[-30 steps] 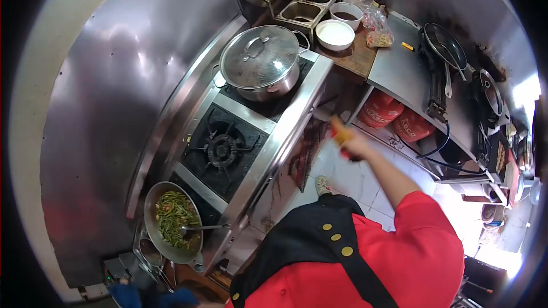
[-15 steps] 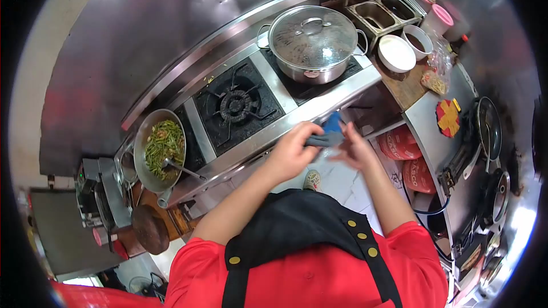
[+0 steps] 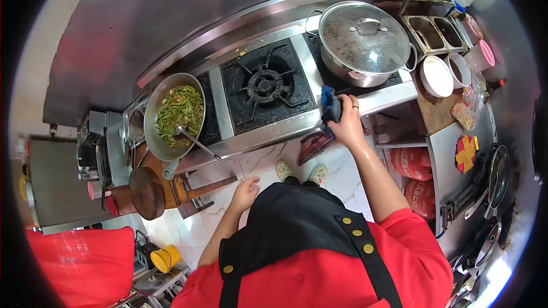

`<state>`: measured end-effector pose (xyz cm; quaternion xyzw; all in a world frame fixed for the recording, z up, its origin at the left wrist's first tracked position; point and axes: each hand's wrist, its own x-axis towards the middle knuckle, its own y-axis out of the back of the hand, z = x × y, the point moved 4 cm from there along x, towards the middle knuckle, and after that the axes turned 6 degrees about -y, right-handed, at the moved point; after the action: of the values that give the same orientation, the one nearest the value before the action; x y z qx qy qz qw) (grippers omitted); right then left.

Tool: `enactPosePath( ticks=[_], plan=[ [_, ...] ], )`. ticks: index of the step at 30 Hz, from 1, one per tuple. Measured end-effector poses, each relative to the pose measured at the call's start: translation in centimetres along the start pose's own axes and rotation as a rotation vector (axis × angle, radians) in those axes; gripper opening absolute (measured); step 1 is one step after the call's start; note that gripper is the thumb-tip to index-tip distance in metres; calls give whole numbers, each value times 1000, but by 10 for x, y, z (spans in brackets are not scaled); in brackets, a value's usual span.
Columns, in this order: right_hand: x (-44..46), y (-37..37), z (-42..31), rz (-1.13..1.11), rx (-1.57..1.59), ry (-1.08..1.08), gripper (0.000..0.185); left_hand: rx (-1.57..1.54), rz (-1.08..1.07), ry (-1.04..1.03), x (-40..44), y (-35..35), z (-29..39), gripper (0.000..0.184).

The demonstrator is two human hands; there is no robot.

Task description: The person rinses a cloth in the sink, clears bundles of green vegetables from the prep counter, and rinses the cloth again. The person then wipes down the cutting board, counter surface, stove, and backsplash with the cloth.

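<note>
My right hand [image 3: 347, 124] grips a folded blue and dark grey cloth [image 3: 328, 105] against the stove's steel front edge [image 3: 311, 126], just below the large lidded pot [image 3: 365, 45]. My left hand [image 3: 245, 194] hangs low in front of the stove, its fingers loosely curled with nothing visible in them. Left of the bare burner [image 3: 265, 84] sits a wide pan [image 3: 153, 120] of cooked green beans [image 3: 181, 111]. A ladle [image 3: 200, 144] rests in the pan, its handle reaching over the stove edge.
Steel containers [image 3: 425, 33], a white bowl [image 3: 436, 77] and a bag [image 3: 472, 100] stand at the right. Below are red gas cylinders [image 3: 412, 162]. A round wooden board [image 3: 146, 193] lies at the left. Someone's red clothing [image 3: 83, 265] shows at lower left.
Both hands were together around the cloth. The right hand has carried it up to the stove edge; the left has let go and dropped down to the left. The view has shifted.
</note>
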<state>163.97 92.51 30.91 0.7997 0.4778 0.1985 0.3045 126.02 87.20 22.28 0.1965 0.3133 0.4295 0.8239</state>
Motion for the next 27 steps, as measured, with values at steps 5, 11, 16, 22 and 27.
enactPosePath(
  ticks=[5,11,16,22,27],
  plan=[
    [-2,-54,6,23,-390,132,48,0,93,432,-97,-8,-120,31],
    [32,-88,21,5,-475,267,42,-123,17,561,-178,-50,-229,30],
    [112,-115,-24,85,-394,294,27,-17,-150,312,-175,-60,-307,30],
    [138,-126,-19,85,-351,302,45,-224,-173,432,-94,19,-250,31],
    [8,-93,9,41,-484,175,38,-748,88,666,-64,20,-246,37]
  ],
)
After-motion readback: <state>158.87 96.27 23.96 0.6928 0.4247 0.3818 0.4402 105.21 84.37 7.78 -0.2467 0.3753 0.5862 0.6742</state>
